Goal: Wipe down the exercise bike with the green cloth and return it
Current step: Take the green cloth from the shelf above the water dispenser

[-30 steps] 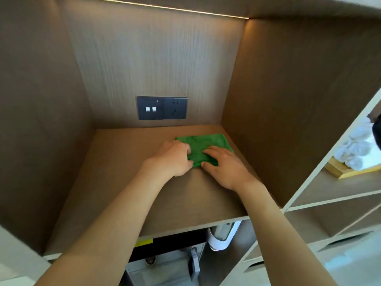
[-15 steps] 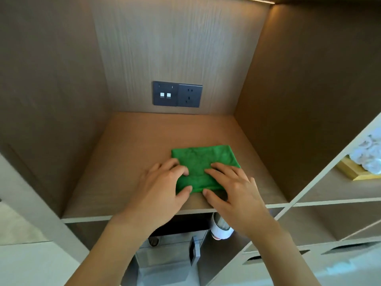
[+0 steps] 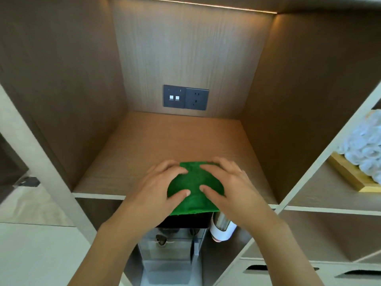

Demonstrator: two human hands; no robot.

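The folded green cloth [image 3: 194,187] lies at the front edge of a wooden shelf [image 3: 144,157] in a cabinet niche, its near end hanging past the edge. My left hand [image 3: 158,190] grips its left side and my right hand [image 3: 228,186] grips its right side, fingers over the top and thumbs on the near part. The exercise bike is not in view.
A dark switch and socket plate [image 3: 185,97] sits on the niche's back wall. Below the shelf stand a metal appliance [image 3: 171,248] and a white-and-silver cup [image 3: 221,228]. To the right, a shelf holds rolled white towels [image 3: 362,149] on a wooden tray [image 3: 350,176].
Both hands have pulled the cloth from deep on the shelf towards me to the front edge, where it now overhangs. My grip has shifted to holding both sides.
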